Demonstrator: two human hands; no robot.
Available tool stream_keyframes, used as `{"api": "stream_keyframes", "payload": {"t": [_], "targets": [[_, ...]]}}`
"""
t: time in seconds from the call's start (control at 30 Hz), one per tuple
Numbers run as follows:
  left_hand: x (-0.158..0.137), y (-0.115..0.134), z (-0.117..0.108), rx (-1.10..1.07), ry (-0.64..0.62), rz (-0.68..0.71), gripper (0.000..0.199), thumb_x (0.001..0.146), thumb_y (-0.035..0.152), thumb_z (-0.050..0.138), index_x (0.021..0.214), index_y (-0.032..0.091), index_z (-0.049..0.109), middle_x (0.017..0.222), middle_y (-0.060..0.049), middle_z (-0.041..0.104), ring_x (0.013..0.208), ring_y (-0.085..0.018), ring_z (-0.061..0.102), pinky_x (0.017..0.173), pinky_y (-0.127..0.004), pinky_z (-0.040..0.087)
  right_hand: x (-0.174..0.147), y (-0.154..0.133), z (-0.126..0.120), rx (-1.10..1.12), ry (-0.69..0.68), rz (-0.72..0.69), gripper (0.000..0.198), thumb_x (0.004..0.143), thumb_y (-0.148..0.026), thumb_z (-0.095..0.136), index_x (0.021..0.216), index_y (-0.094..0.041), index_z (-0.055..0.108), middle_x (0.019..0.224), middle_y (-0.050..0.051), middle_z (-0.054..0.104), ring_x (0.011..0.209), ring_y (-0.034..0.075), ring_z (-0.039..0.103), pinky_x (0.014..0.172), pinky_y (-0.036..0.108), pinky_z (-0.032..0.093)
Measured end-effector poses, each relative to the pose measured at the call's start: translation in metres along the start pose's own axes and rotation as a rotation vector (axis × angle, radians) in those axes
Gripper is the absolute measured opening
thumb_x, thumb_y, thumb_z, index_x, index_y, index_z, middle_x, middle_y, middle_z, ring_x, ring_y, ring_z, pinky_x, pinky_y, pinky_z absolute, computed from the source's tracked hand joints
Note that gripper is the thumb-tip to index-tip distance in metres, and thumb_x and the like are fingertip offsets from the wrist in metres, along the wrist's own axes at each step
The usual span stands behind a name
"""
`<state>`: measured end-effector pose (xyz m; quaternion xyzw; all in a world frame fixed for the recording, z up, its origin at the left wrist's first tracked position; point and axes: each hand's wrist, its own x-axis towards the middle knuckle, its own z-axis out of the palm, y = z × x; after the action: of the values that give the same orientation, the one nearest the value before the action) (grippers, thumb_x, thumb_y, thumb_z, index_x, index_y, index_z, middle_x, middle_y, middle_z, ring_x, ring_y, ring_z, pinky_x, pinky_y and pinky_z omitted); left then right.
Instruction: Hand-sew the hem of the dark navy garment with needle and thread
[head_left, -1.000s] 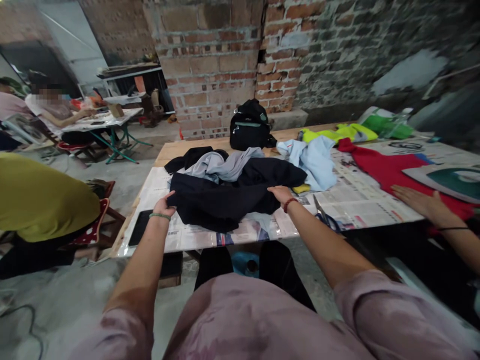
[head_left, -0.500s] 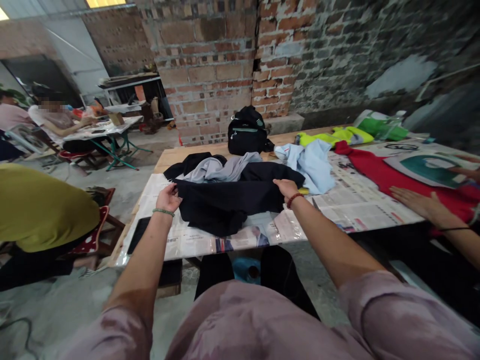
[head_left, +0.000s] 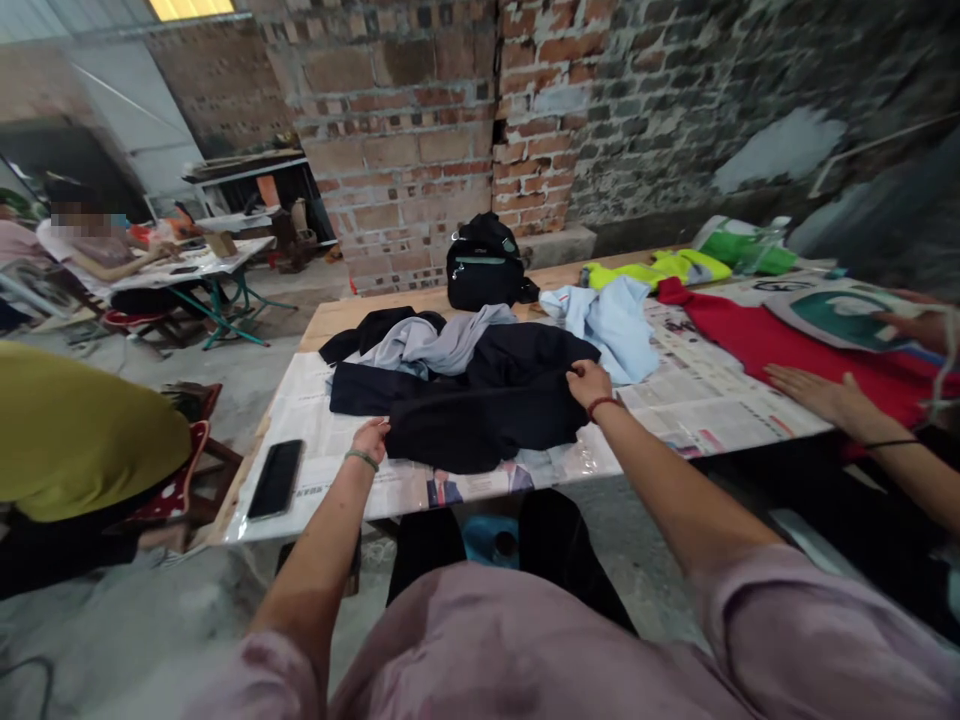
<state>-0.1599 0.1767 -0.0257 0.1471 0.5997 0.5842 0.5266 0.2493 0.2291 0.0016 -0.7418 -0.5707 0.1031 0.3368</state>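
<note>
A dark navy garment point(head_left: 472, 425) lies stretched sideways on the newspaper-covered table point(head_left: 322, 450) in front of me. My left hand point(head_left: 370, 440) pinches its near left corner. At the opposite end my right hand point(head_left: 590, 384) is closed on the cloth, wearing a red bead bracelet. Another part of dark cloth sticks out to the left behind the held layer. A grey garment point(head_left: 442, 340) and a black cloth point(head_left: 371, 332) lie crumpled behind it. Just beyond my right hand rests a light blue garment point(head_left: 611, 325).
A phone point(head_left: 276, 478) lies at the table's left. A black backpack point(head_left: 486, 268) stands at the back. On the right, a co-worker's hand point(head_left: 817, 397) presses a red garment point(head_left: 757, 345) beside an iron point(head_left: 840, 315). A person in yellow point(head_left: 90, 430) sits at the left.
My left hand has moved right and nearer to me, bringing its edge of the dark garment forward. My right hand has shifted slightly right. The phone now shows fully.
</note>
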Motion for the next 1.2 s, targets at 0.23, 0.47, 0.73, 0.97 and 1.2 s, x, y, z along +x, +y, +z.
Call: {"api": "stream_keyframes", "payload": {"t": [0.23,0.47,0.73,0.97,1.2], "targets": [[0.004,-0.014,-0.03,0.022,0.071,0.024,0.023,0.069,0.006,0.058,0.087,0.017,0.049,0.057,0.003,0.052,0.048,-0.008,0.055,0.05,-0.019,0.046,-0.121,-0.002,0.01,0.203,0.12,-0.351,0.02,0.076,-0.027,0.045,0.092,-0.021,0.056,0.108,0.008,0.055,0.11,0.024,0.045,0.098,0.043,0.031],[-0.027,-0.026,-0.049,0.163,-0.019,0.0,0.033,0.068,0.017,0.064,0.1,0.02,0.053,0.066,0.0,0.057,0.043,-0.009,0.054,0.039,-0.017,0.039,-0.176,0.006,0.036,1.096,-0.5,0.54,0.026,0.065,-0.021,0.059,0.088,-0.025,0.049,0.074,0.0,0.06,0.062,0.018,0.062,0.056,0.033,0.05],[-0.048,-0.043,-0.035,0.235,-0.189,0.069,0.048,0.067,0.014,0.061,0.113,0.023,0.05,0.062,0.001,0.058,0.037,-0.006,0.05,0.031,-0.014,0.024,-0.145,-0.002,0.052,1.508,-0.387,0.82,0.019,0.064,-0.01,0.056,0.075,-0.022,0.047,0.051,-0.007,0.053,0.051,0.012,0.06,0.042,0.02,0.045],[-0.062,0.003,-0.04,0.01,-0.206,-0.112,0.014,0.069,0.011,0.055,0.082,0.012,0.06,0.046,0.006,0.046,0.027,-0.001,0.028,0.027,-0.013,0.015,-0.126,-0.002,0.04,1.397,-0.074,0.536,0.023,0.054,-0.015,0.066,0.076,-0.019,0.059,0.056,-0.006,0.055,0.05,0.006,0.052,0.043,0.016,0.04],[-0.055,0.007,-0.049,-0.059,0.009,-0.036,0.007,0.074,0.009,0.046,0.074,0.014,0.051,0.058,0.003,0.051,0.042,-0.004,0.047,0.041,-0.015,0.038,-0.112,0.004,0.046,1.246,-0.115,0.551,0.021,0.051,-0.02,0.066,0.072,-0.017,0.064,0.062,-0.002,0.058,0.054,0.009,0.051,0.044,0.02,0.04]]}}
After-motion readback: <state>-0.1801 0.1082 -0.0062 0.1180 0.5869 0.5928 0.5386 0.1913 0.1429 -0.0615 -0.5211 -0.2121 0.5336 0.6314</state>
